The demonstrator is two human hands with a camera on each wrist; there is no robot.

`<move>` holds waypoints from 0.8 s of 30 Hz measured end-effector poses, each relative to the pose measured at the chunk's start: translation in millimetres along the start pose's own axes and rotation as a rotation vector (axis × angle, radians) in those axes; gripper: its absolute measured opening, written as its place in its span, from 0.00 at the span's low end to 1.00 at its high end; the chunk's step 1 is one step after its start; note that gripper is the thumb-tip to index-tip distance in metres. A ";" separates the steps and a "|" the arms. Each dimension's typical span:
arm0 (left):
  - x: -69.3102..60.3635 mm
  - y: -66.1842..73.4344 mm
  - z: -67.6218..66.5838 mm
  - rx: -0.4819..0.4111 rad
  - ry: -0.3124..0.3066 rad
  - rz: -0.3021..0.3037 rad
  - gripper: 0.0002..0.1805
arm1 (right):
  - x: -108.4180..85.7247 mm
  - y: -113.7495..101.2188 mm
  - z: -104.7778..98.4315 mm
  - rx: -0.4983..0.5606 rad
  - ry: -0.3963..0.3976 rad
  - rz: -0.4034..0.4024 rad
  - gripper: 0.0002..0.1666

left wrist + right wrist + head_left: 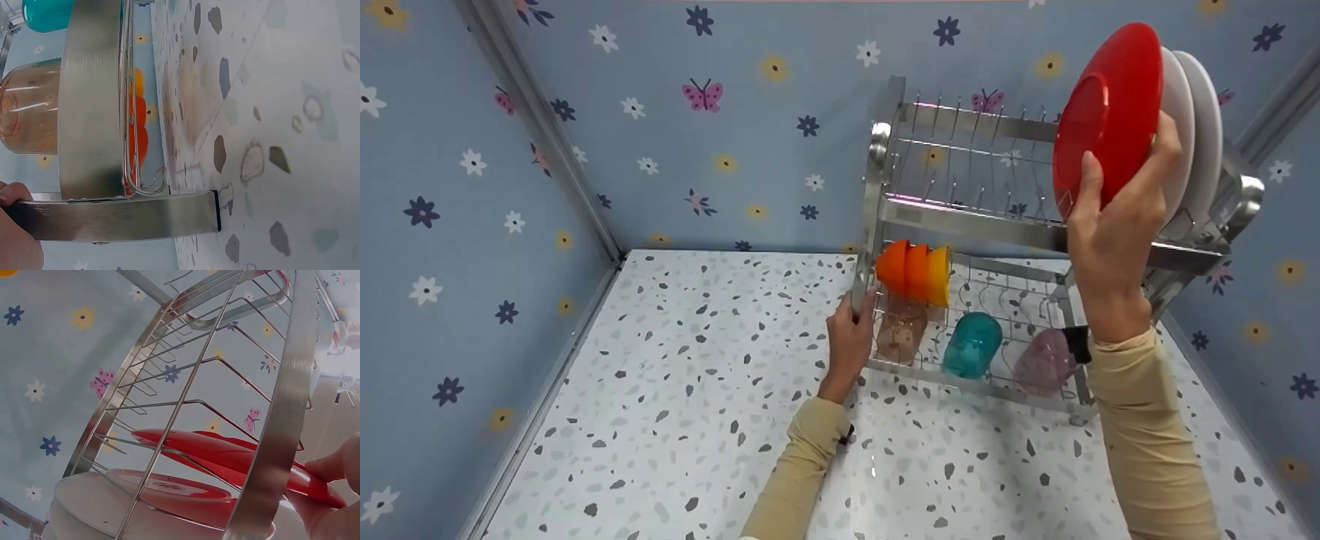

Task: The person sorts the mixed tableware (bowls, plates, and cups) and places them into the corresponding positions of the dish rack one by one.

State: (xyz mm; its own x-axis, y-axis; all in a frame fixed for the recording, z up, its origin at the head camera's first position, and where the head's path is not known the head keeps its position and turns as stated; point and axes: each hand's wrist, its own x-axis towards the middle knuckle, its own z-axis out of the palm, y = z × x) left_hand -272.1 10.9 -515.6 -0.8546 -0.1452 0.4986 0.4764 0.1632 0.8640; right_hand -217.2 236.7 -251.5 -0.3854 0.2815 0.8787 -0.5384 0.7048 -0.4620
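A two-tier metal dish rack (975, 225) stands on a speckled white surface. My right hand (1117, 225) pinches a red plate (1114, 112) near the right end of the upper tier, thumb on its underside. Just right of it, a white plate (1181, 142) and another white plate (1209, 127) stand upright. The right wrist view shows the red plate (214, 453) between the rack's wires, above a white dish (95, 495). My left hand (849, 341) grips the rack's left side post; the left wrist view shows part of that hand (19, 242) at a metal bar (124, 218).
On the lower tier, orange bowls (904, 270) and a yellow bowl (939, 276) lie nested on their sides. In front are a brownish clear glass (901, 334), a teal glass (973, 345) and a pink glass (1046, 364). A flowered blue wall (735, 150) rises behind the rack.
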 end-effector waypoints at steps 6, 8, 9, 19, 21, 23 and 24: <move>-2.3 0.9 2.4 -0.006 0.002 -0.002 0.14 | -2.3 1.7 -0.1 -0.005 0.017 0.018 0.33; -2.5 1.5 3.5 0.001 0.006 -0.009 0.13 | -2.1 2.1 -0.4 -0.027 0.017 0.020 0.33; -2.7 2.0 3.8 0.004 0.006 -0.012 0.12 | -1.4 2.2 -0.8 -0.033 0.017 0.023 0.33; -1.7 0.4 1.1 0.011 0.010 -0.018 0.16 | 15.0 0.7 -7.9 -0.266 -0.052 0.036 0.37; -1.3 0.2 0.7 0.015 0.012 -0.017 0.16 | 17.4 0.4 -8.9 -0.366 -0.061 0.014 0.37; -1.4 0.2 0.8 0.020 0.016 -0.022 0.16 | 18.7 0.4 -8.6 -0.428 -0.060 -0.016 0.37; -1.6 0.1 1.1 0.023 0.017 -0.026 0.16 | 19.1 0.7 -8.4 -0.458 -0.060 -0.031 0.37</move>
State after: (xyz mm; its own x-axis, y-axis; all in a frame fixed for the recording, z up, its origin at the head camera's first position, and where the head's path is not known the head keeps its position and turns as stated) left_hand -270.9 12.2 -516.4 -0.8630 -0.1663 0.4771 0.4489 0.1812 0.8750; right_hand -218.7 248.1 -234.1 -0.4245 0.2269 0.8766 -0.1692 0.9312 -0.3230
